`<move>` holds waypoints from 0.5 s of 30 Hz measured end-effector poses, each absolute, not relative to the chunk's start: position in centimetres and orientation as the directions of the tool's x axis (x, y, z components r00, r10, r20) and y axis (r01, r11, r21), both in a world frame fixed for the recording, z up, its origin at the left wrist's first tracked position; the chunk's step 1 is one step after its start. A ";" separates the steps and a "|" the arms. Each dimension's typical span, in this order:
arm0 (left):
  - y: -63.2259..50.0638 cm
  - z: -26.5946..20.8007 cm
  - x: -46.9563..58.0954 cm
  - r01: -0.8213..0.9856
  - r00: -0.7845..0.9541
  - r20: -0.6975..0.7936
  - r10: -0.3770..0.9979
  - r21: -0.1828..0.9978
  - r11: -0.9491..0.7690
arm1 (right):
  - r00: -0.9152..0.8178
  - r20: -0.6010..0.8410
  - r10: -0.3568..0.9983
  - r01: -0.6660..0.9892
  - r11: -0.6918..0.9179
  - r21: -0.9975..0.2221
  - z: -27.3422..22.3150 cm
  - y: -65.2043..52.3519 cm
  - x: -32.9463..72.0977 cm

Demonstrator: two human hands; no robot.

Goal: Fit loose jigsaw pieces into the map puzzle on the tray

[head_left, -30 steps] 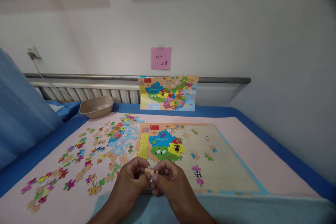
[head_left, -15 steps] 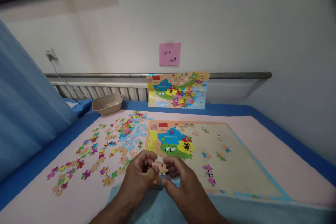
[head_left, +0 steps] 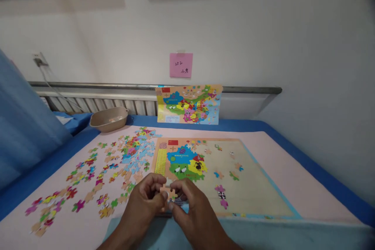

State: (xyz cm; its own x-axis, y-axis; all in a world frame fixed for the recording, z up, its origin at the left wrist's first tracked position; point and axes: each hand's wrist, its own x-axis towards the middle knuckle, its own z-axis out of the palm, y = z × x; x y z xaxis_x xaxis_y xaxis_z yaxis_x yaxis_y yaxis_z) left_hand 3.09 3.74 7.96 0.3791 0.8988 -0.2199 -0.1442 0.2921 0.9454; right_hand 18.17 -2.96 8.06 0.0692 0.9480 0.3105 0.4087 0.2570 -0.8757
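Note:
A peach-coloured jigsaw piece [head_left: 167,193] is held up over the lower left part of the puzzle board [head_left: 258,195]. My left hand [head_left: 146,199] pinches its left side between thumb and fingers. On the other side, my right hand [head_left: 187,203] has its curled fingers and thumb at the piece's right edge. Behind the hands, the joined part of the map puzzle [head_left: 183,170] shows blue, green and yellow areas with animals. Several loose pieces lie on the board's bare right part, among them a pink one with a black-and-white figure [head_left: 222,195].
Many loose puzzle pieces [head_left: 134,152] spread over the pink sheet at the left. A beige basin [head_left: 109,120] stands at the back left. Against the wall hangs a printed map picture [head_left: 190,105] from a metal rail [head_left: 252,90], below a pink note [head_left: 181,65]. A blue curtain [head_left: 26,136] borders the left.
The whole view has swung slightly, so the board, basin and wall items sit further left in the picture. Both hands stay at the same piece, with little change in grip.

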 end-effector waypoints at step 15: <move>3.6 8.2 3.1 -0.118 0.394 -0.200 0.897 0.957 0.265 | 0.001 0.468 0.884 0.549 0.391 -0.739 8.5 -3.0 18.4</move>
State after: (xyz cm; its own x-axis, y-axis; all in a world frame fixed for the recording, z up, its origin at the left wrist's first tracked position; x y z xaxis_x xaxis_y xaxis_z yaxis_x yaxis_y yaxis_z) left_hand 3.12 3.62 8.24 0.3943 0.8969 -0.2001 -0.1184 0.2655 0.9568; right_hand 18.37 -2.96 8.48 0.0015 0.8835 0.4684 0.5493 0.3907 -0.7386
